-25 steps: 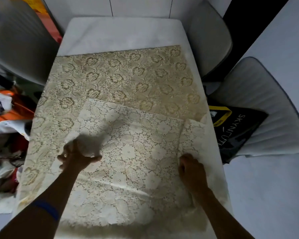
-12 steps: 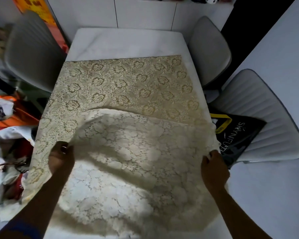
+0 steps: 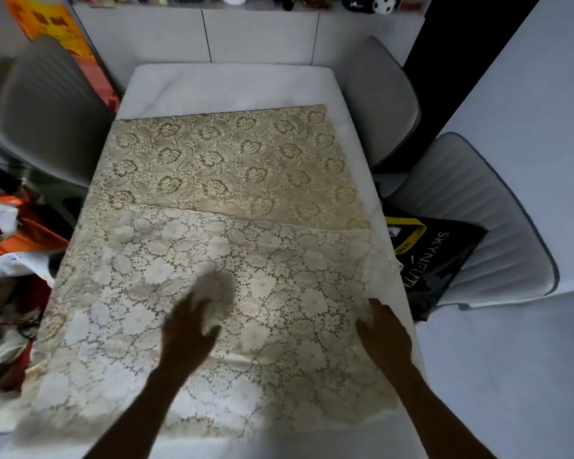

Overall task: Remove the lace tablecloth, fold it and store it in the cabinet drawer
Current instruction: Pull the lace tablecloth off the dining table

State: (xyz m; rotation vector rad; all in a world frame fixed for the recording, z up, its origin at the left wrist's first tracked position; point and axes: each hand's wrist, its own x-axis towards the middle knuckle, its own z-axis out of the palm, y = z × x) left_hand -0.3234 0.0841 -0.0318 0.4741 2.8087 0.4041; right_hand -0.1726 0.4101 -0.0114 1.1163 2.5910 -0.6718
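Note:
The cream lace tablecloth lies spread over the near half of the white table. It rests on top of a golden flower-patterned cloth that covers the table's middle. My left hand is over the lace's centre, pinching a bunched tuft of the lace between its fingers. My right hand is at the lace's right edge near the table's side, its fingers closed on the turned-up border. The near edge of the lace hangs by the table's front.
Grey chairs stand at the far left, far right and right; the right one carries a black bag. White cabinet fronts close the far end. Clutter of cloth and orange items lies to the left.
The lace was held up and billowing between both hands; now it lies flat and wider. My left hand moved from its left edge to its centre; my right hand stayed at the right edge.

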